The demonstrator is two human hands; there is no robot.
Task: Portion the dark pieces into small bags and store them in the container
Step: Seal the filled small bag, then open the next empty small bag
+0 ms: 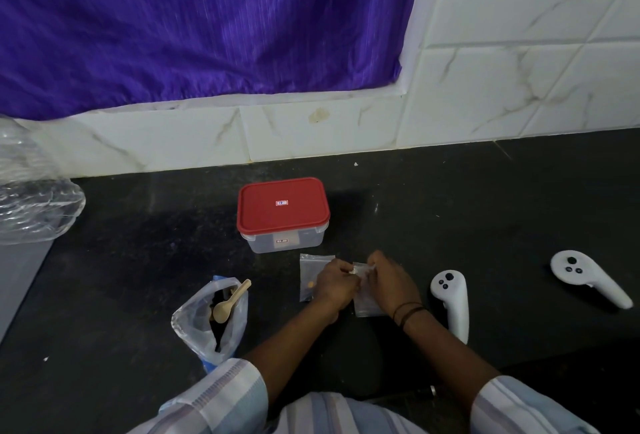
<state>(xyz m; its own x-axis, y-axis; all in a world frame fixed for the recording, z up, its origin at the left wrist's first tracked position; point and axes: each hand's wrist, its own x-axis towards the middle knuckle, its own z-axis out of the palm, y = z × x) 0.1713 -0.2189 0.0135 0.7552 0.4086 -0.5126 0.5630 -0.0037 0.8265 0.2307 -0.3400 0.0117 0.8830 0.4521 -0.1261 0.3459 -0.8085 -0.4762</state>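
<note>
My left hand (337, 283) and my right hand (389, 283) meet over the dark counter (450, 198), fingers of both curled in and pinching the top edge of a small clear bag (367, 307) between them. The bag hangs down from my fingertips and lies on the counter under my right wrist, which wears a dark band (408, 313). I cannot tell whether anything is inside it.

Just under and to the left of my left hand lies a second small bag (310, 276), flat on the counter, with a small orange spot on it.

Beyond my hands, near but apart from them, stands the clear container (285, 241), its red lid (282, 205) on.

Farther to the left of my left hand and nearer to me sits an open plastic bag (207, 322) holding the dark pieces (219, 333), with a wooden spoon (230, 302) resting in its mouth.

To the right of my right hand lies a white controller (450, 302), and well beyond it another controller (588, 277). Far to the left, crumpled clear plastic (34, 201) lies by the tiled wall (311, 135), under a purple curtain (207, 24).
</note>
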